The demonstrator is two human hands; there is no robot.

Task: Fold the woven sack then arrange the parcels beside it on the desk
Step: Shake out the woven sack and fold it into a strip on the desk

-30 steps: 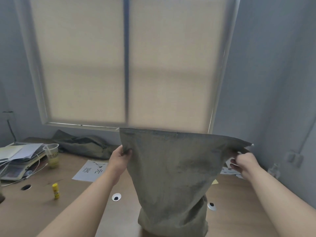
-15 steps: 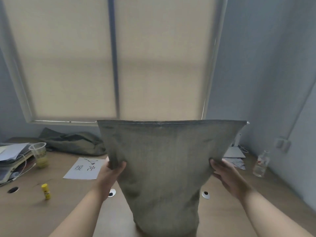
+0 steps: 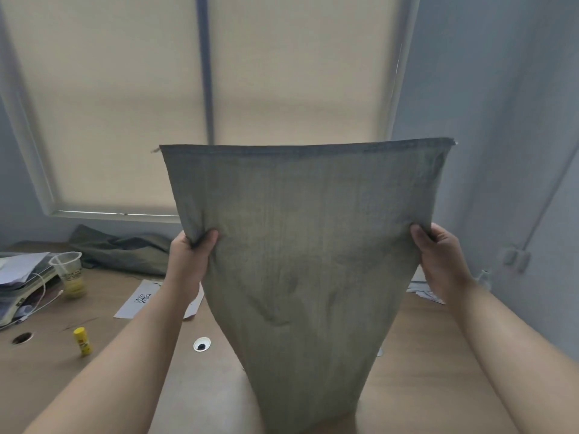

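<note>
Woven sack (image 3: 300, 245) held upright over the desk (image 3: 423, 371), left hand (image 3: 191, 255) and right hand (image 3: 438, 255) pinching opposite side edges, bottom end possibly off-frame.

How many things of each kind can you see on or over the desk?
Sacks: 2, one held up, one crumpled
Plastic cups: 1
Glue sticks: 1
Printed sheets: 1
Total: 5

The woven sack (image 3: 300, 261) is a coarse, matt grey-green cloth with a stitched top hem. The surface (image 3: 416, 355) looks like smooth matt wood laminate. The cup (image 3: 67, 272) is clear plastic; the sheet (image 3: 138, 300) is white paper.
</note>
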